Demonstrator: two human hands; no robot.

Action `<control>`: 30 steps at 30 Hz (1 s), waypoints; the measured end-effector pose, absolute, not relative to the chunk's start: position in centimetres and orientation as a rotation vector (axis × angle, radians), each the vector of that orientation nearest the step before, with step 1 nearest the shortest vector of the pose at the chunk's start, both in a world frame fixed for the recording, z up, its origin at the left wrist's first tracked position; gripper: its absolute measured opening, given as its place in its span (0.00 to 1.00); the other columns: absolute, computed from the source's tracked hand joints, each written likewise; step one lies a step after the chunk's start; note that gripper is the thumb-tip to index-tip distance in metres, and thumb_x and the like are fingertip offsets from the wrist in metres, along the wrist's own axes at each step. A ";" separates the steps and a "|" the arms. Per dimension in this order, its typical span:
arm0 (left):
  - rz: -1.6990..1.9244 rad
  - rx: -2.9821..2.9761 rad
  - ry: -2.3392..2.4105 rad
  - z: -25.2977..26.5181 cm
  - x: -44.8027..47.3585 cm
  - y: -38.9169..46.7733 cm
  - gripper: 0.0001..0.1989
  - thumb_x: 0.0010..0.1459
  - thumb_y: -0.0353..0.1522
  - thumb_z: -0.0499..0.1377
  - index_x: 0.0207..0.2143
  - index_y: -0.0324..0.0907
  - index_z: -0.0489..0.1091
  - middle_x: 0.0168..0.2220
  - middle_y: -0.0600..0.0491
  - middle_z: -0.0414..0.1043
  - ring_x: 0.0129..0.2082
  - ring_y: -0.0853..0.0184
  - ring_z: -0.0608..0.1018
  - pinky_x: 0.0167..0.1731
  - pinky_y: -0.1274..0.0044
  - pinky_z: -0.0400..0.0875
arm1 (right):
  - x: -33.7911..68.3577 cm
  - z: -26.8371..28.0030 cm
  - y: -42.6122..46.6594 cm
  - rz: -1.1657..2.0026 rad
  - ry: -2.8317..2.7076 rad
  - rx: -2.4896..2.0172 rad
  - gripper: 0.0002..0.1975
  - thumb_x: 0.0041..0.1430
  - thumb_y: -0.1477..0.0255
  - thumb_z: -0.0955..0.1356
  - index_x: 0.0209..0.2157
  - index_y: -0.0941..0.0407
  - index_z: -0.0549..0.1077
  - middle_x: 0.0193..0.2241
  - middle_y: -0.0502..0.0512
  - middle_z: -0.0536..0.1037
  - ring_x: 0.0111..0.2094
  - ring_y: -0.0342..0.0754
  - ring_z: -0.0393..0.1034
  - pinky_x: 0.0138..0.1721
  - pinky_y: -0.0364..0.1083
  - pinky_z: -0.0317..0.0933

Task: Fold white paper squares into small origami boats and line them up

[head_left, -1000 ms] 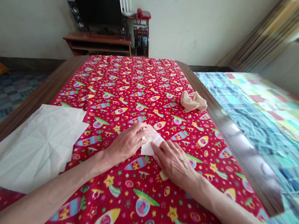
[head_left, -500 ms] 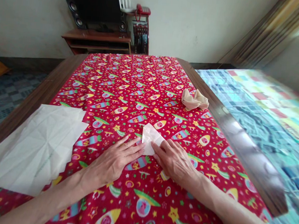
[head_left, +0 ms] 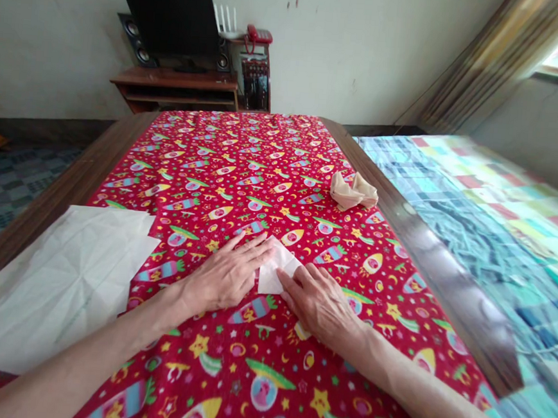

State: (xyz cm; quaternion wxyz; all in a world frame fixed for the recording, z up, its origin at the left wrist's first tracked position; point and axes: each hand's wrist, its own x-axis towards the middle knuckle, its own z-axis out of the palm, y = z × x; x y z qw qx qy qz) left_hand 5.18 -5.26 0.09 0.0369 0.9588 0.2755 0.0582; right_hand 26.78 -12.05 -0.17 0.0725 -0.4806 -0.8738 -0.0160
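Observation:
A small folded sheet of white paper lies flat on the red patterned cloth, between my two hands. My left hand has its fingers stretched out, the tips resting on the paper's upper left edge. At the paper's right side, my right hand is closed, with thumb and curled fingers on that corner. On the left sits a stack of creased white paper sheets, partly behind my left forearm. Farther off on the right stands a folded cream paper shape.
The cloth covers a dark wooden table, whose edges show at both sides. Along the right is a bed with a checked cover. A desk with a monitor and a red telephone stands beyond the far end.
My left hand has moved up along the paper's left edge, its fingertips now over the upper corner. My right hand stays on the right corner. The camera view has tilted up slightly.

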 end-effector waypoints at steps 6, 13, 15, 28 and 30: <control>0.244 2.958 0.894 -0.1 4.8 -4.1 0.25 0.64 0.29 0.44 0.64 0.41 0.50 0.65 0.50 0.49 0.66 0.63 0.51 0.64 0.62 0.44 | 26.9 -0.3 -12.1 -0.048 -2.599 -1.431 0.12 0.67 0.66 0.59 0.47 0.55 0.67 0.34 0.55 0.69 0.34 0.47 0.62 0.34 0.47 0.57; 0.325 2.972 0.748 -0.5 6.0 -5.1 0.23 0.66 0.30 0.44 0.63 0.39 0.52 0.65 0.48 0.52 0.65 0.64 0.53 0.63 0.65 0.50 | 27.0 -0.5 -12.2 -0.026 -2.586 -1.424 0.12 0.67 0.67 0.59 0.47 0.55 0.67 0.34 0.54 0.69 0.34 0.48 0.61 0.35 0.47 0.57; 0.305 2.974 0.723 -0.9 6.1 -5.5 0.22 0.66 0.31 0.45 0.62 0.40 0.54 0.63 0.48 0.55 0.64 0.64 0.55 0.63 0.65 0.51 | 26.9 -0.6 -12.2 -0.033 -2.567 -1.433 0.11 0.67 0.68 0.59 0.45 0.56 0.68 0.33 0.55 0.68 0.34 0.47 0.61 0.36 0.47 0.57; 0.290 2.961 0.834 -1.1 5.5 -7.6 0.23 0.65 0.31 0.46 0.62 0.41 0.54 0.64 0.48 0.54 0.64 0.60 0.56 0.62 0.61 0.50 | 27.5 -1.6 -12.4 0.059 -2.269 -1.547 0.09 0.64 0.65 0.62 0.32 0.56 0.65 0.29 0.52 0.68 0.32 0.46 0.61 0.33 0.44 0.57; 0.303 2.953 0.826 -1.0 5.5 -7.7 0.22 0.65 0.31 0.46 0.61 0.42 0.55 0.63 0.49 0.56 0.64 0.61 0.57 0.62 0.61 0.50 | 27.5 -1.5 -12.3 0.053 -2.272 -1.552 0.10 0.64 0.65 0.62 0.32 0.56 0.64 0.29 0.52 0.68 0.32 0.46 0.61 0.33 0.44 0.57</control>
